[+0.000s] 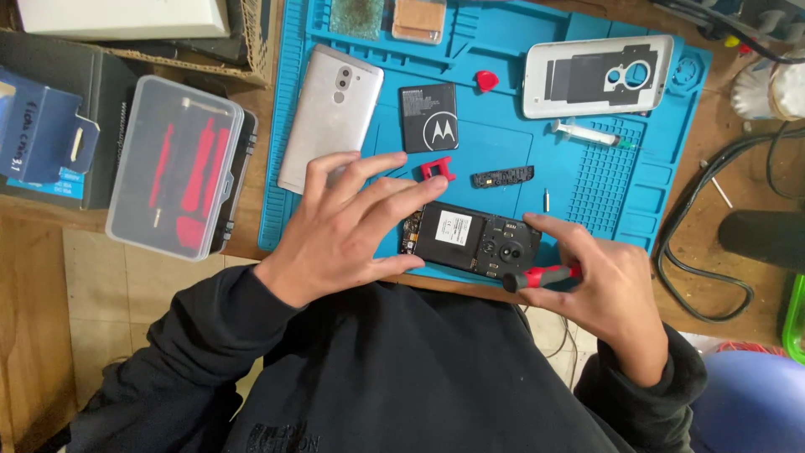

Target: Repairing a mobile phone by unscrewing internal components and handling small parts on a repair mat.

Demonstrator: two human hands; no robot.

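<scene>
From the head view, the left hand [348,225] is pinning the opened phone [474,239] at the blue mat's [587,180] near edge, fingers spread to steady it, while the right hand [605,281] is gripping a red screwdriver [543,276] beside the camera end, tip hidden.

There is a single view, from a camera worn on the person's head. It looks almost straight down over the chest and dark sleeves onto the desk [721,159] and the blue work mat [495,143] lying on it. The camera sits close, so the mat fills most of the upper frame and both hands fall near the centre. The person's torso takes up the bottom edge, and floor shows at lower left.
</scene>
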